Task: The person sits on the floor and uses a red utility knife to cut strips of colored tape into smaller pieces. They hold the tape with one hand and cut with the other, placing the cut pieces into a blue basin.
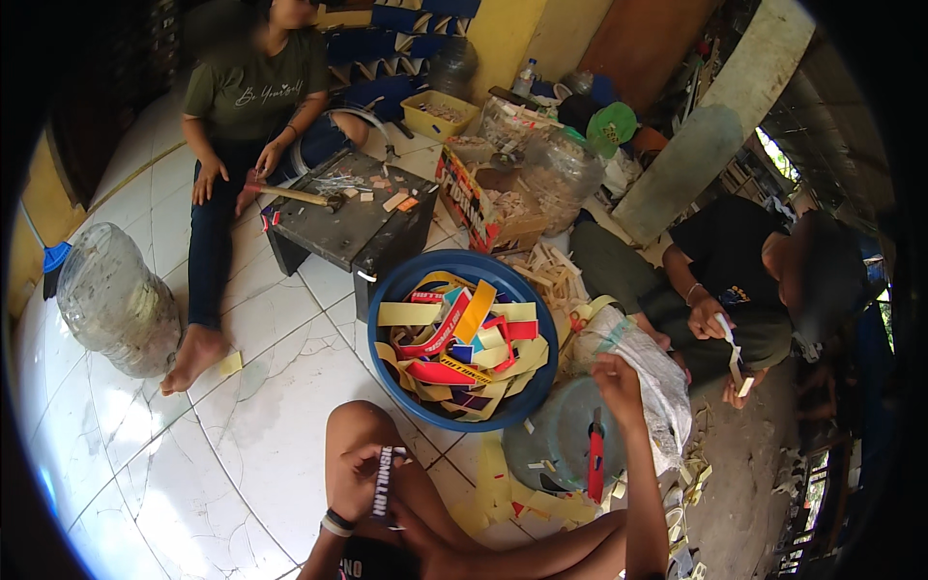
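Note:
My left hand [353,481] is closed around a dark printed strip [384,483] with white lettering, held above my bent leg. Out to the right, my raised right hand [617,385] has its fingers curled together beside a white woven sack [643,401]; whatever they may hold is too small to make out. Below that hand, a red-handled tool like a knife [595,462] lies on a bluish clear plastic container [551,440]. A blue basin [375,372] in front of me is heaped with cut strips [474,324] in yellow, red, cream and blue.
A co-worker at upper left sits by a low black table [333,227] bearing a hammer [300,195] and small pieces. At right, another person holds a white-handled tool [727,333] and a small pale piece. A large clear bottle [116,300] stands left; wood pieces [546,275] lie behind the basin.

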Demonstrator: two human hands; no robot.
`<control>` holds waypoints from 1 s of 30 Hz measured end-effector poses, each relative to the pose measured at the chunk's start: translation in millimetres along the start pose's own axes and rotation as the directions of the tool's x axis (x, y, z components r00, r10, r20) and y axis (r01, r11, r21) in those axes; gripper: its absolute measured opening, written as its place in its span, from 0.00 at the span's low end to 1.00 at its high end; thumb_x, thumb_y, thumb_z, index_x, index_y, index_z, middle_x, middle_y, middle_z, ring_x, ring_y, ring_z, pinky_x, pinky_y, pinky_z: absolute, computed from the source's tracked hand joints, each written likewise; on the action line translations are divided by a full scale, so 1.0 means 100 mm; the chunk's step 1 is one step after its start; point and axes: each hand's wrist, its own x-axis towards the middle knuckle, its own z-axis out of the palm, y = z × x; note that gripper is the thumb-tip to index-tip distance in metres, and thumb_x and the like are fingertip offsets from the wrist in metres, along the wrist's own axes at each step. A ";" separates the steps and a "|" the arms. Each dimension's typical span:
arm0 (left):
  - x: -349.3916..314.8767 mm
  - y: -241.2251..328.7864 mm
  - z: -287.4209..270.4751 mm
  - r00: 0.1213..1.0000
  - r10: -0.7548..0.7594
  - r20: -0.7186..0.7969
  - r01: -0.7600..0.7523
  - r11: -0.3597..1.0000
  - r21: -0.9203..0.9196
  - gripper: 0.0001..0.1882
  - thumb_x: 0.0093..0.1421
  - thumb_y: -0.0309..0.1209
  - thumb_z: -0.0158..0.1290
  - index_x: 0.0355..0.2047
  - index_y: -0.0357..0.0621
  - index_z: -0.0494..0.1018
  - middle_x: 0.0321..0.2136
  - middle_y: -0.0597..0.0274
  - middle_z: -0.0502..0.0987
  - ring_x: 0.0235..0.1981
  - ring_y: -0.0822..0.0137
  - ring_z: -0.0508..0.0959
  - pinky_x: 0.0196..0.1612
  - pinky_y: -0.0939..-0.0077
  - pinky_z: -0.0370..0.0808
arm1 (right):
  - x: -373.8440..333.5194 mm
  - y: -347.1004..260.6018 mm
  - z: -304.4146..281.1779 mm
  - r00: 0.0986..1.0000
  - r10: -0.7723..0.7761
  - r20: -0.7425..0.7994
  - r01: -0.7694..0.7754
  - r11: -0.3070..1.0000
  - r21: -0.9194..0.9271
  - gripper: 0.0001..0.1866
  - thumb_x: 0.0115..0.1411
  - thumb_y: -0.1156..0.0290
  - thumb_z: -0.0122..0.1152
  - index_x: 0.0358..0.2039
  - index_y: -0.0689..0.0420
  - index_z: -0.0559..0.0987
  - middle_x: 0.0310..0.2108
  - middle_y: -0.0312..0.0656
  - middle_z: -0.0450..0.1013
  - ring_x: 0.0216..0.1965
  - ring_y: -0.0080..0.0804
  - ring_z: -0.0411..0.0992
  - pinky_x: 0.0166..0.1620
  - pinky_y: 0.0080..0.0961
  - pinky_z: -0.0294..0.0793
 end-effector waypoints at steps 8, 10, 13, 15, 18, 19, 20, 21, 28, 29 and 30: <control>0.09 0.00 0.03 0.988 -0.126 -0.084 0.106 0.971 -0.213 0.06 0.65 0.24 0.63 0.40 0.35 0.81 0.29 0.66 0.83 0.29 0.78 0.79 0.32 0.83 0.75 | 1.64 1.24 0.32 0.972 0.231 0.052 -0.130 0.704 -0.698 0.18 0.58 0.58 0.61 0.41 0.58 0.86 0.47 0.56 0.81 0.51 0.52 0.79 0.55 0.42 0.77; 0.13 0.00 0.02 0.984 -0.148 -0.096 0.122 0.964 -0.237 0.06 0.65 0.23 0.63 0.40 0.36 0.81 0.29 0.65 0.83 0.28 0.78 0.79 0.30 0.83 0.75 | 1.83 1.09 0.46 0.941 0.309 -0.137 -0.330 0.753 -0.569 0.18 0.60 0.57 0.58 0.41 0.56 0.87 0.44 0.56 0.81 0.49 0.56 0.79 0.54 0.45 0.77; 0.19 0.00 0.02 0.982 -0.174 -0.074 0.151 0.956 -0.252 0.05 0.65 0.23 0.62 0.41 0.36 0.81 0.29 0.64 0.83 0.27 0.77 0.79 0.30 0.83 0.75 | 1.72 0.37 0.73 0.815 -0.387 -0.431 0.099 0.827 -0.554 0.13 0.60 0.76 0.60 0.46 0.61 0.79 0.39 0.52 0.78 0.43 0.54 0.77 0.48 0.43 0.76; 0.22 -0.02 0.05 0.981 -0.187 -0.058 0.167 0.954 -0.250 0.05 0.65 0.22 0.62 0.41 0.36 0.81 0.30 0.62 0.84 0.27 0.77 0.79 0.30 0.83 0.76 | 1.45 -0.26 0.93 0.749 -0.642 -0.166 0.473 0.693 -0.545 0.19 0.59 0.79 0.61 0.52 0.60 0.76 0.48 0.52 0.75 0.52 0.54 0.74 0.55 0.42 0.73; 0.29 -0.05 0.14 0.980 -0.184 -0.075 0.157 0.947 -0.279 0.06 0.65 0.22 0.62 0.42 0.35 0.80 0.32 0.59 0.85 0.27 0.75 0.80 0.30 0.81 0.77 | 0.97 -0.97 1.30 0.630 -0.650 0.424 0.776 0.524 -0.350 0.31 0.52 0.76 0.72 0.58 0.54 0.75 0.60 0.47 0.69 0.64 0.50 0.66 0.65 0.42 0.67; 0.31 -0.06 0.16 0.982 -0.175 -0.073 0.149 0.948 -0.282 0.06 0.65 0.21 0.62 0.42 0.35 0.80 0.33 0.58 0.85 0.27 0.74 0.80 0.30 0.81 0.77 | 0.85 -1.11 1.41 0.517 -0.623 0.587 0.849 0.463 -0.256 0.36 0.50 0.74 0.74 0.62 0.50 0.74 0.64 0.46 0.65 0.66 0.49 0.64 0.66 0.44 0.66; 0.33 -0.06 0.17 0.983 -0.169 -0.065 0.144 0.948 -0.282 0.06 0.65 0.21 0.61 0.42 0.35 0.80 0.33 0.58 0.85 0.27 0.74 0.80 0.30 0.81 0.77 | 0.73 -1.19 1.58 0.434 -0.615 0.659 0.881 0.444 -0.166 0.45 0.49 0.71 0.77 0.68 0.44 0.69 0.68 0.46 0.61 0.69 0.50 0.60 0.68 0.47 0.64; 0.34 -0.05 0.17 0.986 -0.158 -0.057 0.137 0.952 -0.275 0.06 0.65 0.21 0.61 0.42 0.35 0.80 0.33 0.58 0.85 0.27 0.74 0.80 0.30 0.81 0.78 | 0.62 -1.21 1.69 0.351 -0.571 0.742 0.916 0.374 -0.146 0.51 0.48 0.70 0.78 0.72 0.37 0.63 0.73 0.45 0.55 0.72 0.51 0.56 0.69 0.49 0.62; 0.29 -0.04 0.13 0.977 -0.200 -0.080 0.181 0.964 -0.197 0.06 0.64 0.19 0.60 0.41 0.35 0.79 0.32 0.59 0.84 0.26 0.76 0.79 0.29 0.81 0.77 | 0.59 -0.77 2.33 0.396 -0.453 0.799 0.903 0.034 -0.429 0.51 0.52 0.74 0.69 0.75 0.30 0.59 0.74 0.47 0.52 0.71 0.57 0.55 0.60 0.63 0.62; 0.28 -0.04 0.12 0.981 -0.185 -0.059 0.168 0.961 -0.218 0.07 0.64 0.19 0.61 0.43 0.35 0.79 0.34 0.59 0.84 0.28 0.75 0.80 0.31 0.81 0.77 | 0.66 -0.74 2.38 0.421 -0.424 0.802 0.896 0.059 -0.440 0.51 0.52 0.74 0.70 0.74 0.31 0.59 0.73 0.47 0.54 0.70 0.57 0.57 0.59 0.63 0.63; 0.28 -0.05 0.10 0.985 -0.169 -0.039 0.155 0.959 -0.236 0.09 0.63 0.18 0.61 0.45 0.34 0.79 0.37 0.58 0.84 0.30 0.75 0.81 0.33 0.81 0.78 | 0.71 -0.73 2.40 0.462 -0.488 0.741 0.879 0.142 -0.454 0.56 0.42 0.74 0.78 0.73 0.39 0.61 0.70 0.42 0.59 0.68 0.47 0.60 0.59 0.59 0.66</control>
